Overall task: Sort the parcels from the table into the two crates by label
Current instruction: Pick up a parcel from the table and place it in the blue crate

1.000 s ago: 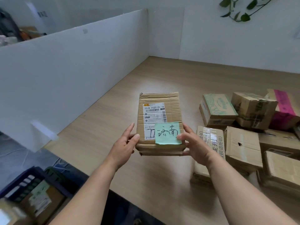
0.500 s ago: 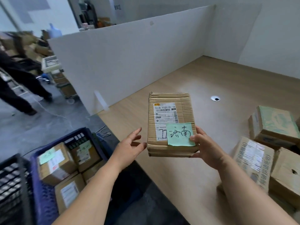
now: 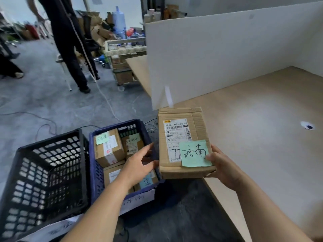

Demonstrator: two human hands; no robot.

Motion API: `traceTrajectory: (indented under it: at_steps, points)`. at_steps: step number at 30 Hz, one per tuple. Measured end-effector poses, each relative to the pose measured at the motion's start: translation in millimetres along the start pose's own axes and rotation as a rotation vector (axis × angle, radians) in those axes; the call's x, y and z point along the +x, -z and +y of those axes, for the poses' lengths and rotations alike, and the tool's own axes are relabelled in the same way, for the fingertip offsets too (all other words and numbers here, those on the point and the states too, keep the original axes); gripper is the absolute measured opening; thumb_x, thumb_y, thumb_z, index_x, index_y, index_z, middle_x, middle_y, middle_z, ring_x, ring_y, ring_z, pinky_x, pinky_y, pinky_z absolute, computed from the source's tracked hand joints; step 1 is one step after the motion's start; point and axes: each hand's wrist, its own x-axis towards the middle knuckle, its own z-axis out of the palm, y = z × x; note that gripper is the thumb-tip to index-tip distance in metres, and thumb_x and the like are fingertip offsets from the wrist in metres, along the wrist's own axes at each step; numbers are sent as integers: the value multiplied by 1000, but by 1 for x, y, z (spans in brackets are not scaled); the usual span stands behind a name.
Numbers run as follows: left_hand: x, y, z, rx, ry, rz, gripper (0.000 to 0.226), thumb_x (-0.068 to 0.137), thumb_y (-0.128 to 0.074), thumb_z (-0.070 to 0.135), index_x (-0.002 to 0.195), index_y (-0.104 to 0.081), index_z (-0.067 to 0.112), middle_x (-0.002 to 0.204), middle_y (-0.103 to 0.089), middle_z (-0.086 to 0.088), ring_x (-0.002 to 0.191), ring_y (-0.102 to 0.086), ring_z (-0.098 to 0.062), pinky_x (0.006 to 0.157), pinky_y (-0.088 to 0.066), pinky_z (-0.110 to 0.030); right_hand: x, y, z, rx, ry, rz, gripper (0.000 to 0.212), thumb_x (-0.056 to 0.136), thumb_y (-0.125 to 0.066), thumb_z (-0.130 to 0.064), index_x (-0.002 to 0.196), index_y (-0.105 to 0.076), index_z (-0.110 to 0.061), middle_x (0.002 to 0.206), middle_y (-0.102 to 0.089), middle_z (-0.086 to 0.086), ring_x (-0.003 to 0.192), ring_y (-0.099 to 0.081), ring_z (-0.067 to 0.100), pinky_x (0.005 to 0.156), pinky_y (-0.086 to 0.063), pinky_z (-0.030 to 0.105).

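Note:
I hold a flat cardboard parcel [image 3: 183, 119] with a white shipping label and a green handwritten note, over the table's left edge. My right hand [image 3: 222, 168] grips its near right corner, thumb on the note. My left hand [image 3: 139, 165] has straight fingers; its thumb touches the parcel's left side. On the floor to the left stands a blue crate [image 3: 92, 154] holding several labelled parcels [image 3: 108, 147]. Beside it sits a black crate [image 3: 43, 172] whose inside looks empty.
The wooden table [image 3: 253, 128] stretches right, with a white partition [image 3: 218, 49] along its far side. A person in dark clothes [image 3: 70, 49] stands on the grey floor behind the crates, among cables, a trolley and stacked boxes.
The parcel has been carried left to the table edge, near the blue crate. My view swung left, bringing both crates fully into sight and losing the parcels on the table.

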Motion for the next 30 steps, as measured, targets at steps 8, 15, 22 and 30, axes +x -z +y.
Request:
traceTrajectory:
  at_steps: [8,15,22,30]
  points:
    - [-6,75,-62,-19,97,57,67,89,-66,28,146,-33,33,146,-41,9,122,-38,0,101,-31,-18,60,-87,-2,-17,-70,-77,87,51,-69,-34,136,-50,-39,120,-69,7,107,-62,33,79,-55,50]
    - [9,126,-112,-28,147,35,64,90,-63,28,142,-30,45,146,-37,15,125,-42,-6,106,-34,-26,115,-135,8,-55,-142,-128,80,60,-70,-35,136,-48,-45,127,-65,7,121,-56,38,95,-48,64]
    - [39,146,-152,-7,208,-44,65,86,-66,41,132,-25,61,149,-37,11,128,-44,-9,109,-37,-36,167,-154,21,-100,-224,-79,84,56,-71,-38,136,-47,-47,124,-67,5,119,-57,37,96,-46,65]
    - [85,129,-188,-59,337,-62,67,87,-64,43,140,-26,55,141,-44,18,115,-48,3,104,-42,-32,250,-144,37,-165,-307,-105,84,57,-68,-37,137,-46,-46,121,-69,-1,117,-59,32,92,-52,58]
